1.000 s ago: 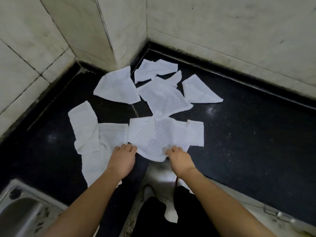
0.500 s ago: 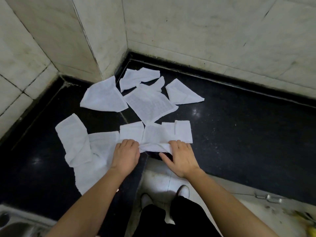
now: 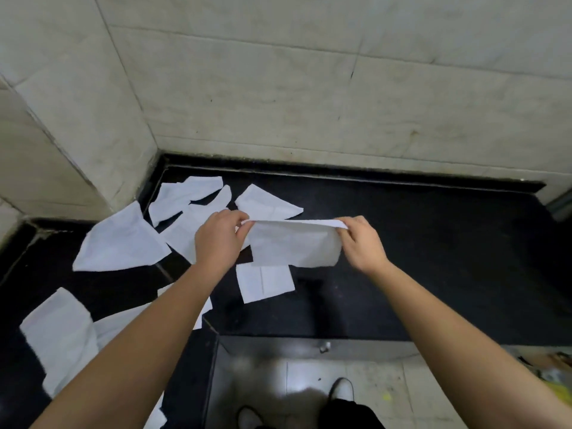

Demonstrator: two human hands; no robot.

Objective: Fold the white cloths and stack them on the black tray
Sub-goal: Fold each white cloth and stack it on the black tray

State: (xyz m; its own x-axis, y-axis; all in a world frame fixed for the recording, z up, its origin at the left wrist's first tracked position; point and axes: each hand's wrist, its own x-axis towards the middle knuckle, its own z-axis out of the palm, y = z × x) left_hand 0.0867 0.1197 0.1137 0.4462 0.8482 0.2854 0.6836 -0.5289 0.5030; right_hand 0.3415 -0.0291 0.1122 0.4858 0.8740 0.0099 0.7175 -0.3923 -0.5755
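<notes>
The left grip (image 3: 216, 239) pinches the top left corner of a white cloth (image 3: 294, 247). The right grip (image 3: 363, 243) pinches the top right corner. Both are closed tight on it with fingers and thumb. The cloth hangs between them in the middle of the frame, up off the black bench (image 3: 433, 258). Its bottom edge curls a little. It looks folded over once along the top, but I cannot be sure.

I think this cloth is very light and soft. It would flop and bend if held by one corner only. Two corners, or a whole edge, are the best places to hold it. It should not slip or break, but a fold could fall open if it is let go too soon.

Just under it a small folded cloth (image 3: 266, 281) lies flat on the bench. More white cloths (image 3: 120, 243) lie spread out to the left, from the wall (image 3: 309, 103) corner down to the lower left. I cannot see a black tray apart from the dark bench. Two white shoes (image 3: 342, 390) show at the bottom.
</notes>
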